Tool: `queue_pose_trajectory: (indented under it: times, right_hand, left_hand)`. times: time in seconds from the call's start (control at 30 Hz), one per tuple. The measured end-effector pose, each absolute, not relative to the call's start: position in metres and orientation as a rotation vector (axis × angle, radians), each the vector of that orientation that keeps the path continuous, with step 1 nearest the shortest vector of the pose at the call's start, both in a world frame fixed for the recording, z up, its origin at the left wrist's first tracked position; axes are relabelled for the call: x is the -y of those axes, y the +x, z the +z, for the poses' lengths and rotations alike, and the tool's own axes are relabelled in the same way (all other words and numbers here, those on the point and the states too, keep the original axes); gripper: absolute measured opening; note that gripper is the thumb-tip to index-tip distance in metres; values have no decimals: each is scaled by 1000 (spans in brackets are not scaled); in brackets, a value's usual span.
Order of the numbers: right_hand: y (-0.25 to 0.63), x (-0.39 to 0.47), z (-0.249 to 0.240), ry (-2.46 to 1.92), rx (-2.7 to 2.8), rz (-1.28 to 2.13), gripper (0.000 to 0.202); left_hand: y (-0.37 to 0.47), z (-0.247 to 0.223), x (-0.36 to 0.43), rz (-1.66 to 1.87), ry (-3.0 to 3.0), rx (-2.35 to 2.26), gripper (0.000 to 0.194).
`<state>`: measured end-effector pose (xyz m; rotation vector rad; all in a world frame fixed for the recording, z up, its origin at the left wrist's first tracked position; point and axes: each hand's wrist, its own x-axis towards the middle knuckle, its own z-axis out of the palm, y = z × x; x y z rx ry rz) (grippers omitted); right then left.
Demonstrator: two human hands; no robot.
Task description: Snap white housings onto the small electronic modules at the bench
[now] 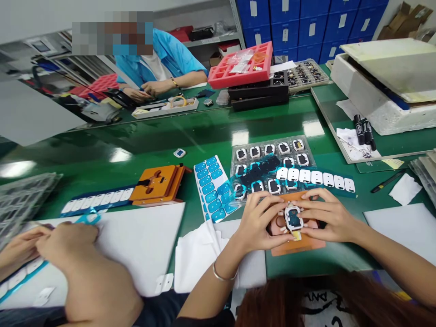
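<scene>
My left hand (259, 221) grips the left side of a white watch-case part (290, 219) with a dark centre. From the other side my right hand (330, 216) closes on the same part, a finger resting over its face. Beneath it lies an orange fixture block (299, 247), partly hidden by my hands. Small white tabs stick out around the part, and a yellow piece (297, 235) shows at its lower edge. Just beyond my hands is a clear tray (311, 152) of similar parts. A blue strip of white stickers (316, 177) lies across its front edge.
A sheet of blue stickers (207, 188) and white cloths (197, 252) lie to the left. Another orange fixture (156, 184) stands farther left, near a co-worker's hands (64, 240). Across the bench sits another person (170, 63). Red trays (243, 63) and a foam box (384, 97) stand behind.
</scene>
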<state>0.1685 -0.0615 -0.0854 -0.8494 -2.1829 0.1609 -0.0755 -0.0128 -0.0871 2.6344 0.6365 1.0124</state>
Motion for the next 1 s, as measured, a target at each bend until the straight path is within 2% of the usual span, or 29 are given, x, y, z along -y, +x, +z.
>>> queue_pose_trajectory:
  times: [0.4, 0.83, 1.0]
  right_hand:
    - [168, 63, -87, -875, 2196, 161, 18]
    - [163, 67, -86, -883, 2199, 61, 30]
    - [161, 68, -85, -891, 2185, 48, 22]
  left_hand:
    - [-76, -88, 13, 1046, 2624, -614, 58]
    - [-77, -87, 15, 1019, 2673, -621, 56]
    - [-77, -86, 16, 981, 2634, -635, 56]
